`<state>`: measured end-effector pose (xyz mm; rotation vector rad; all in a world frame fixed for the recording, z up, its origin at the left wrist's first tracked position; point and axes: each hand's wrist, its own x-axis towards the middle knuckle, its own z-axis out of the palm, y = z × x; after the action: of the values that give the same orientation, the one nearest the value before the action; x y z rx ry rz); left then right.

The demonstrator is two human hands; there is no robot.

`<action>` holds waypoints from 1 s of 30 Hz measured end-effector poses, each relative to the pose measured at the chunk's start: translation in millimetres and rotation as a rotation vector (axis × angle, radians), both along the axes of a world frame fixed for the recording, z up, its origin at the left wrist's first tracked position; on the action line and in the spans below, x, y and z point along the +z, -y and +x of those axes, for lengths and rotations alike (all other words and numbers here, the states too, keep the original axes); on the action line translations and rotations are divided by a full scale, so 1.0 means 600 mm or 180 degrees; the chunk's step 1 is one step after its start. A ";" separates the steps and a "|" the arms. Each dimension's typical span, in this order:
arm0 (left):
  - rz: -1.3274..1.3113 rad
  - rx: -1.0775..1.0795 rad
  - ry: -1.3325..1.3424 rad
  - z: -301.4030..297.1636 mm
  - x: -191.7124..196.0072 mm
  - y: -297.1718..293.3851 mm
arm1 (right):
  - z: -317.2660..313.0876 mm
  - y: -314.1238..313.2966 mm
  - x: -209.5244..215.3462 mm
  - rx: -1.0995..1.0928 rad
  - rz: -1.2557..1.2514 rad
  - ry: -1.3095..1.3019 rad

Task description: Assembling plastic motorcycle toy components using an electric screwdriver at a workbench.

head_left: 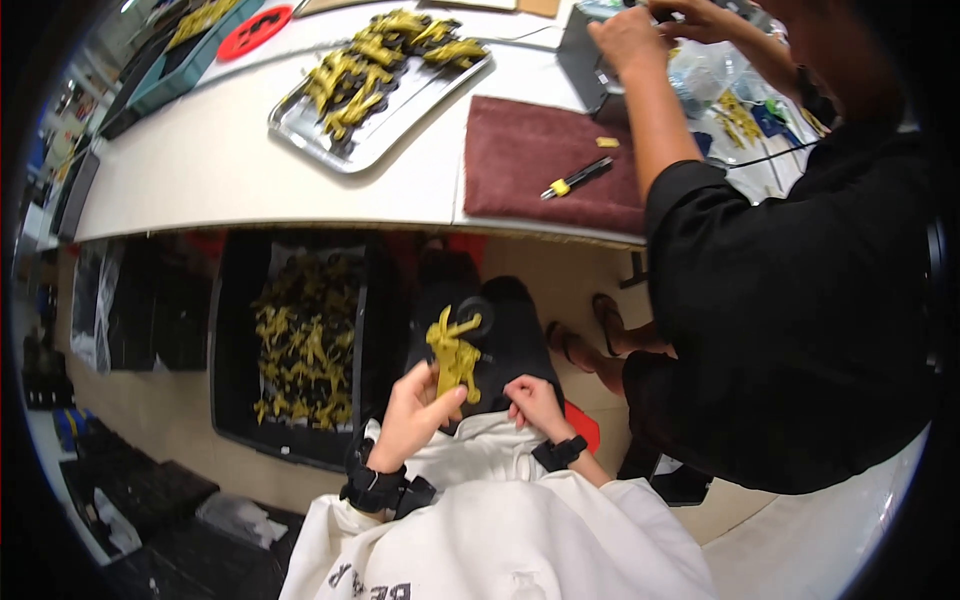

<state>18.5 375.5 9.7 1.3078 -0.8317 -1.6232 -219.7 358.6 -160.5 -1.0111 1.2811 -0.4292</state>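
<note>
Pinched between thumb and fingers of the left hand (412, 415), a yellow-green molded part (453, 360) stands above the person's lap, its prongs pointing up; a dark round piece (478, 316) shows at its upper right, and I cannot tell whether the two are joined. Further left, on the white table (170, 185), sit a teal bin (190, 60) of yellow parts and a red dish (250, 40) with dark pieces. On the floor, left of the lap, a black crate (234, 395) holds many similar yellow parts. Above it, the metal tray (405, 125) on the table carries yellow and black ones. Right hand (534, 402): fingers curled inward, apart from the molded part; whether they hold anything small, I cannot tell. Beyond it, a maroon towel (510, 145) bears a black-and-yellow hand tool (580, 177). At far right, a co-worker (790, 320) in black reaches over the table.
</note>
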 end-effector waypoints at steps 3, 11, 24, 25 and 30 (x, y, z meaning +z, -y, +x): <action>-0.0807 0.0374 0.0329 0.008 0.046 0.004 | -0.001 0.002 0.005 -0.0091 0.0088 -0.0067; -0.1445 0.0475 0.1741 0.040 0.091 -0.011 | -0.012 -0.001 -0.006 -0.0186 0.0111 -0.0082; -0.1323 0.0946 0.1452 0.069 0.108 -0.045 | -0.005 -0.002 0.033 -0.0170 -0.0067 -0.0219; -0.1295 0.1016 0.1343 0.068 0.109 -0.044 | -0.004 -0.004 0.037 -0.0192 -0.0080 -0.0215; -0.1387 0.0999 0.1454 0.065 0.100 -0.048 | 0.010 -0.018 0.048 -0.0117 -0.0074 -0.0109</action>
<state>57.2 404.0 69.8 1.4173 -1.1121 -0.8452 -213.9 369.4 -131.6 -1.0195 1.3298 -0.4575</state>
